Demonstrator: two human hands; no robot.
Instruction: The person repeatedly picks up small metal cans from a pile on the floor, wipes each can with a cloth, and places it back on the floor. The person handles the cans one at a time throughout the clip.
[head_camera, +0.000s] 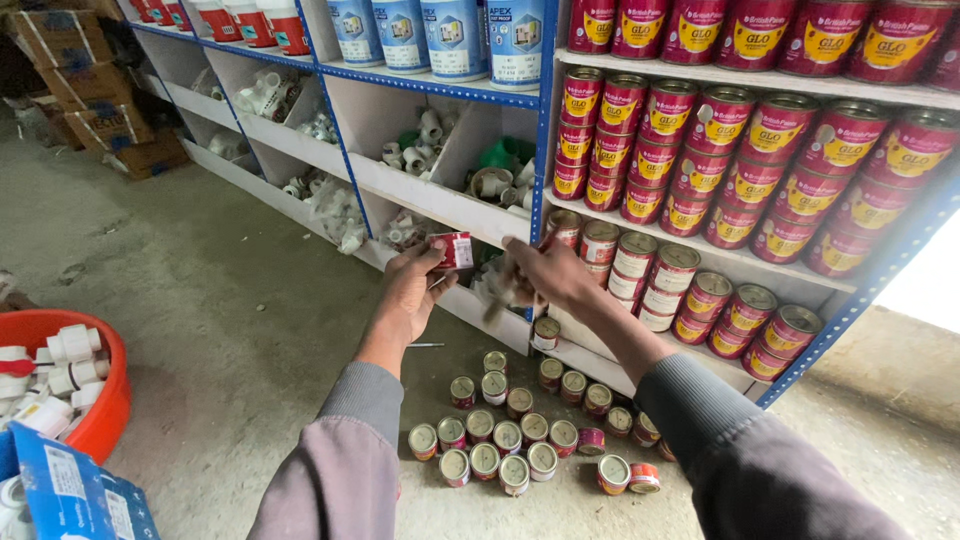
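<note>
Left hand: the left hand (412, 285) is raised in front of the lower shelf, fingers clenched around a small red tin (452, 251) held at its top edge.
Small red tin: carried in the air, just in front of the white shelf board (440, 205), apart from the tins on the floor.
Right hand: the right hand (545, 272) is raised beside the left, just right of the held tin; motion blur hides the fingers, so the grip cannot be told, though a pale blurred object seems to hang below it.
Floor tins: a cluster of small tins (510, 440) stands upright on the concrete floor (200, 290) below both hands, most with pale lids, a few lying on their sides at the right.
Shelf stock: rows of larger red paint cans (730, 165) fill the right-hand shelves.
Left bays: white pipe fittings (425, 140) lie loose in the compartments.
Near left: an orange tub (95, 420) holds more white fittings.
</note>
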